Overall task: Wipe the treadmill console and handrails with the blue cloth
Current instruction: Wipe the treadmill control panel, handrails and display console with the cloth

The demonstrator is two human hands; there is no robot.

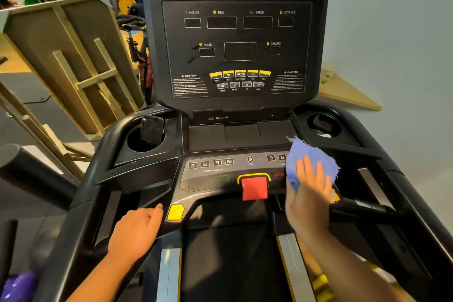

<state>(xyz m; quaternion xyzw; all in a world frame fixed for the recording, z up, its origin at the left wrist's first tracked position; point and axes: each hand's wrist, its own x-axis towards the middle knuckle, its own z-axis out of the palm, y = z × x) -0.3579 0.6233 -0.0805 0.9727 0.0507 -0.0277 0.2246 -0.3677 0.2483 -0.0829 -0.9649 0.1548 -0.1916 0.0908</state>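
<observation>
Blue cloth (309, 160) under right hand (307, 193), phone (152, 130) in cup holder (137, 146)

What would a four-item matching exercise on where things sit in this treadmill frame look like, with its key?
Things:
1. blue cloth
2. phone
3. red clip
4. left hand

Places:
A. standing in the left cup holder
B. centre of the lower button panel, inside a yellow outline
C. on the left handrail, beside the yellow pad
D. under the right hand, on the right end of the button panel

Pairs: 1-D, 2-A, 3-B, 4-C
</observation>
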